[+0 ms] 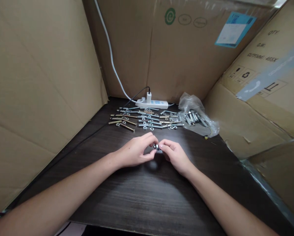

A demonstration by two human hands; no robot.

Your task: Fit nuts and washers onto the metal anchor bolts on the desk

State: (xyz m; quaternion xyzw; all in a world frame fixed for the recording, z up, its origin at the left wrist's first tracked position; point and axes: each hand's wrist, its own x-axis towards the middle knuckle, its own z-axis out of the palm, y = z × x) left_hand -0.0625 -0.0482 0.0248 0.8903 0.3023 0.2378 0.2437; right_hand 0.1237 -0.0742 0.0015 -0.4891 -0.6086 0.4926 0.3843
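Above the dark tabletop, both hands meet around a small, shiny metal hex nut (pixel 157 147). My left hand (pixel 138 150) comes from the left, its thumb and index finger curled in a pinch at the nut's left side. From the right, my right hand (pixel 175 154) pinches at the same piece, its thumb and fingertips pressed together on the right side. Fingertips partly cover the piece, so I cannot tell whether a bolt runs through it. Beyond the hands lie rows of silver and brass-coloured bolts (pixel 150 126) with loose nuts and washers (pixel 152 128) among them.
A clear plastic bag (pixel 212 126) holding several bolts lies at the back right. Behind the rows is a white power strip (pixel 159 104) with a charger plugged in. A black cable (pixel 88 136) crosses the table's left side. Cardboard boxes (pixel 127 49) wall in the back and sides.
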